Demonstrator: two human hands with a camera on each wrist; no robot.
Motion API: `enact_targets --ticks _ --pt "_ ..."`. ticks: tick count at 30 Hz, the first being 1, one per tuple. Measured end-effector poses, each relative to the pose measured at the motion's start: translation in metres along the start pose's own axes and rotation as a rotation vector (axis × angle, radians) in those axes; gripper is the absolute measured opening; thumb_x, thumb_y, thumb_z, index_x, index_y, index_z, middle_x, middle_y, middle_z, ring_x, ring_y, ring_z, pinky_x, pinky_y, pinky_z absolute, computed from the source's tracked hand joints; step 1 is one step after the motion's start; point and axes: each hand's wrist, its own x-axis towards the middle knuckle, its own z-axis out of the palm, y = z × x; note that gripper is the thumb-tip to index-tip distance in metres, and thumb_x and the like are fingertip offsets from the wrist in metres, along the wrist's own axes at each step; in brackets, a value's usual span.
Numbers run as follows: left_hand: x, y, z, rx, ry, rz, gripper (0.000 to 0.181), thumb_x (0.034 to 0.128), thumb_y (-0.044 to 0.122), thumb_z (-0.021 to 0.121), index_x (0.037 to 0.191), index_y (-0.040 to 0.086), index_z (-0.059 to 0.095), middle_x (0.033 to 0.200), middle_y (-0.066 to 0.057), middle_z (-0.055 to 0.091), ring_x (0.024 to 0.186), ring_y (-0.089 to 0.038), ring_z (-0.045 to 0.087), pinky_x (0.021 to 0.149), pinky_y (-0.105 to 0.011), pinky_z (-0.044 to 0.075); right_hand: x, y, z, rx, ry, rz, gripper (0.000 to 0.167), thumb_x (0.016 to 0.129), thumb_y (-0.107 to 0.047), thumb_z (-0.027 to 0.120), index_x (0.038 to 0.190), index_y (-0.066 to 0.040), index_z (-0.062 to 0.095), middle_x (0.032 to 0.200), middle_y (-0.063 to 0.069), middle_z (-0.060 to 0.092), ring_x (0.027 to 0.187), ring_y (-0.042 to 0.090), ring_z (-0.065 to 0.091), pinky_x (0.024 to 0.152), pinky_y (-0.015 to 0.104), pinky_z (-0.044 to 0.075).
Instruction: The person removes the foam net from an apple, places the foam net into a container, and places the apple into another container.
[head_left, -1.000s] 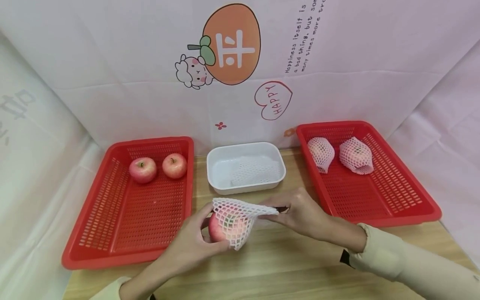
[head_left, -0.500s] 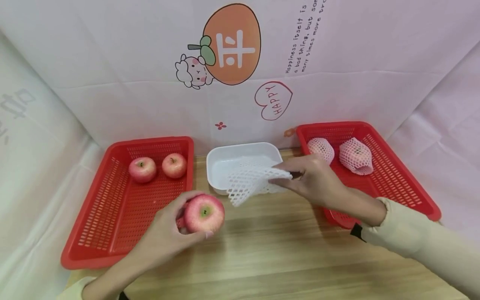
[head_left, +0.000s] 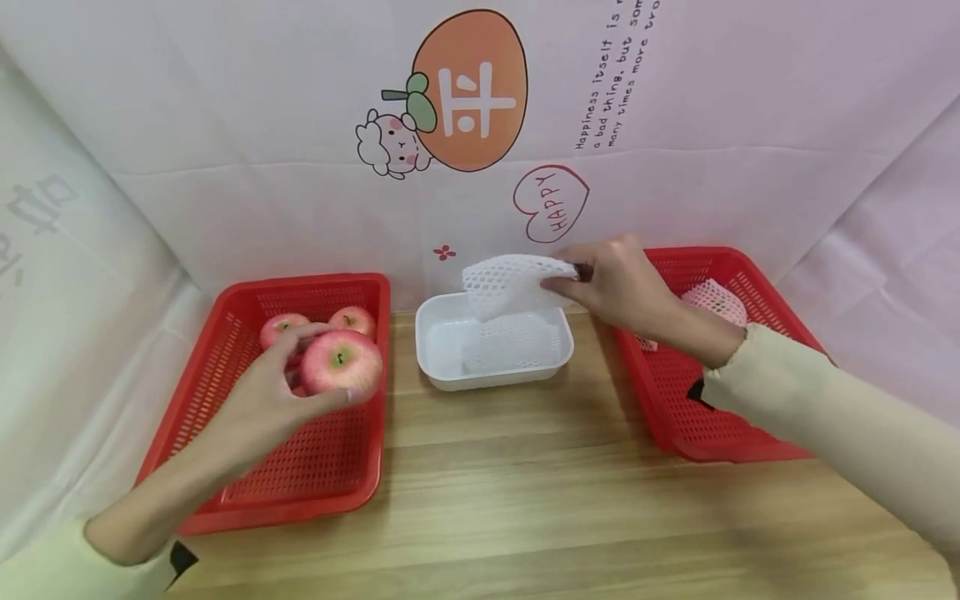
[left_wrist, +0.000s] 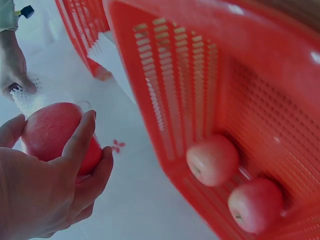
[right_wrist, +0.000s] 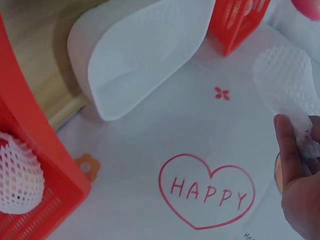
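Observation:
My left hand point(head_left: 258, 400) grips a bare red apple point(head_left: 343, 365) above the left red basket point(head_left: 307, 475). In the left wrist view the fingers curl round this apple point(left_wrist: 52, 132). Two more bare apples lie in that basket, one apple point(head_left: 281, 328) partly behind the hand and another apple point(head_left: 352, 318) beside it. My right hand point(head_left: 622, 287) pinches a white foam net sleeve point(head_left: 506, 283) over the back of the white plastic tray point(head_left: 450, 384). The sleeve hangs flat, with no fruit seen in it. More white netting point(head_left: 517, 346) lies inside the tray.
A second red basket point(head_left: 712, 433) stands at the right, partly hidden by the right arm. It holds net-covered apples, one netted apple point(head_left: 716, 300) showing in the head view. Bare wooden tabletop point(head_left: 510, 475) stretches in front; a printed white cloth point(head_left: 300, 208) hangs behind.
The net sleeve has come off the apple and risen with my right hand to above the tray. My left hand has carried the apple left, over the left basket.

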Motion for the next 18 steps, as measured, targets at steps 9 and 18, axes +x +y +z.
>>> enact_targets --ticks 9,18 --pt "0.022 -0.025 -0.023 -0.161 -0.045 -0.093 0.091 0.0998 0.025 0.076 0.164 0.002 0.016 0.159 -0.025 0.032 0.133 -0.04 0.051 0.088 -0.035 0.064 0.022 0.03 0.011 -0.095 -0.085 0.104 0.02 0.087 -0.008 0.088 0.104 0.001 0.082 0.079 0.013 0.076 0.059 0.021 0.056 0.053 0.025 0.044" --pt "0.047 -0.055 -0.037 -0.215 -0.131 -0.171 0.084 0.1047 0.029 0.069 0.162 -0.001 0.015 0.151 -0.025 0.04 0.122 -0.026 0.057 0.09 -0.038 0.064 0.036 0.05 0.029 -0.093 -0.148 0.197 0.02 0.088 -0.009 0.087 0.103 0.002 0.08 0.092 0.019 0.079 0.072 0.029 0.065 0.065 0.037 0.057"
